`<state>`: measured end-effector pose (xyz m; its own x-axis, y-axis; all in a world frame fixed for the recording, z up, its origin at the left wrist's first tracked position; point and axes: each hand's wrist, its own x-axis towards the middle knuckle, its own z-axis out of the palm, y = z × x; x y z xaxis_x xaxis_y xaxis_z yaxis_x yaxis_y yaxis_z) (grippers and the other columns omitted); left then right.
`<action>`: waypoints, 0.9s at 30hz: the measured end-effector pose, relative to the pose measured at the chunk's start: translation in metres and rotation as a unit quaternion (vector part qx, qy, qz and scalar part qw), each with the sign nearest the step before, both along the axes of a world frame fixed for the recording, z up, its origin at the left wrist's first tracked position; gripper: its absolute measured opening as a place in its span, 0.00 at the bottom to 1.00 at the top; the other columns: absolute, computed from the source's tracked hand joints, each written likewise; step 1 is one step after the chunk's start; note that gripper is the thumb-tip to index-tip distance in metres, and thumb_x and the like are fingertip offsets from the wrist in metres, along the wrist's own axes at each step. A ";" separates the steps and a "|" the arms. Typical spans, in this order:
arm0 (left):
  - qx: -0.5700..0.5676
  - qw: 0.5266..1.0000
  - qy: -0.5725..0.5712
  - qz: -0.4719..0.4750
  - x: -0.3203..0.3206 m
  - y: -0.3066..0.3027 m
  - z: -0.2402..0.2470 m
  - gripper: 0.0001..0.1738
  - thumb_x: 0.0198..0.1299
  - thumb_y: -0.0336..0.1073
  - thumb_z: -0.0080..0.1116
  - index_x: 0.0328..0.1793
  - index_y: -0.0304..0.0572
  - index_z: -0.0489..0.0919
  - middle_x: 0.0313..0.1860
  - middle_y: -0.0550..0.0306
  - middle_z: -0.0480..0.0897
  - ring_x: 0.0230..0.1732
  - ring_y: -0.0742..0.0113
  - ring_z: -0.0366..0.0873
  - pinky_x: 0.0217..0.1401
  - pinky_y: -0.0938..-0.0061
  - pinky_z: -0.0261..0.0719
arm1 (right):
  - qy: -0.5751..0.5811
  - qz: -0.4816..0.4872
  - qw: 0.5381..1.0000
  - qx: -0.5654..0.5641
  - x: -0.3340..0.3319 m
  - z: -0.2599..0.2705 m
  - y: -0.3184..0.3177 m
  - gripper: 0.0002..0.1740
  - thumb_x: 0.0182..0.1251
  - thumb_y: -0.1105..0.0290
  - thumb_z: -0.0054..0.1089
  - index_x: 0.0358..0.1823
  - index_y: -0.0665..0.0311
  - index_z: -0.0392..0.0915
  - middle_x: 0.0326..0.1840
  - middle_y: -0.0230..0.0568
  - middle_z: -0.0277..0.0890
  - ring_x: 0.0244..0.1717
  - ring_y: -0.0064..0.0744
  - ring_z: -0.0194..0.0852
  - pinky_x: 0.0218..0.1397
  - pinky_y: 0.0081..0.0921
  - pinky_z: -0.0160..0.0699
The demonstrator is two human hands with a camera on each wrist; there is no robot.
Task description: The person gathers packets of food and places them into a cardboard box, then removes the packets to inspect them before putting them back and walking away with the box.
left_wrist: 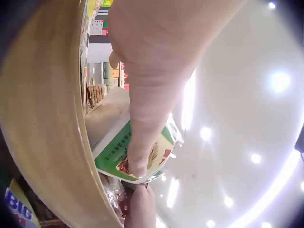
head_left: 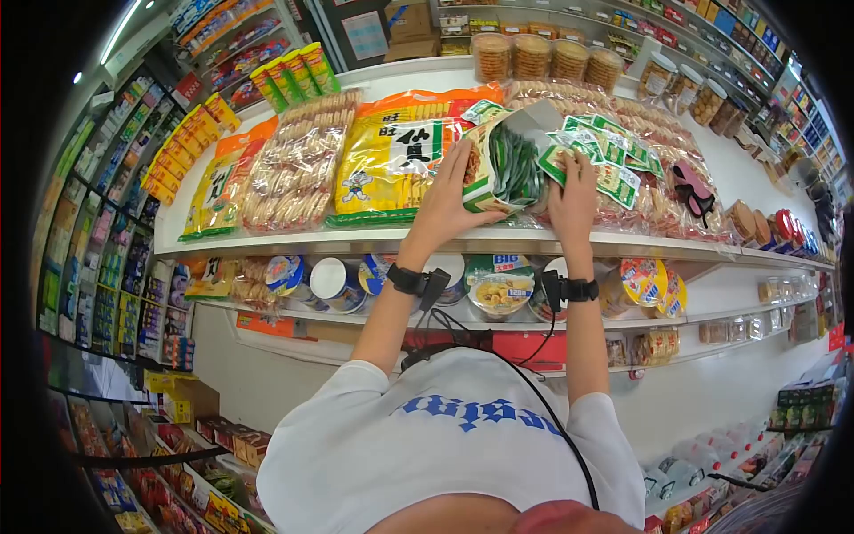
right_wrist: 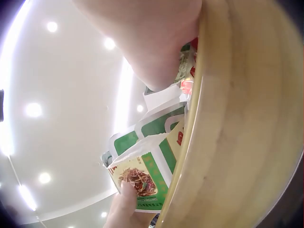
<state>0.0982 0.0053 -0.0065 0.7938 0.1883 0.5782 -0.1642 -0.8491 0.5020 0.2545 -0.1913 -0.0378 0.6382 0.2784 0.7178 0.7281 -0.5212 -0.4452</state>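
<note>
In the head view my left hand (head_left: 442, 203) grips the near left side of an open green-and-cream carton (head_left: 478, 178), its thumb along the lower edge. The carton lies tilted with its flap (head_left: 538, 117) up, packed with green sachets (head_left: 514, 169). My right hand (head_left: 572, 203) is just right of the carton, fingers and thumb at a green-and-white sachet (head_left: 553, 163). More such sachets (head_left: 616, 185) lie spread beyond it on bagged crackers. The right wrist view shows the left thumb pressed on the carton's printed face (right_wrist: 137, 183); my right fingertips are partly hidden there.
A yellow snack bag (head_left: 382, 169) and clear bags of round crackers (head_left: 298, 169) lie left on the white shelf (head_left: 356, 233). Round tubs (head_left: 531, 59) stand behind. A dark-and-pink item (head_left: 694, 191) lies right. Instant noodle bowls (head_left: 498, 289) fill the shelf below.
</note>
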 end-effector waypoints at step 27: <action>-0.682 0.702 -0.103 -0.178 -0.089 -0.010 0.011 0.31 0.80 0.35 0.51 0.84 0.31 0.60 0.78 0.34 0.73 0.71 0.43 0.80 0.74 0.54 0.81 | 0.002 0.326 0.943 0.071 -0.085 0.059 0.023 0.33 0.71 0.66 0.68 0.75 0.66 0.70 0.76 0.57 0.72 0.78 0.59 0.69 0.84 0.55 0.59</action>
<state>0.0089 -0.0049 0.0048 0.8568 0.4893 0.1625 -0.4331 0.5121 0.7417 0.1697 -0.1678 0.0214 0.3668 0.5134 0.7758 0.8714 0.1024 -0.4798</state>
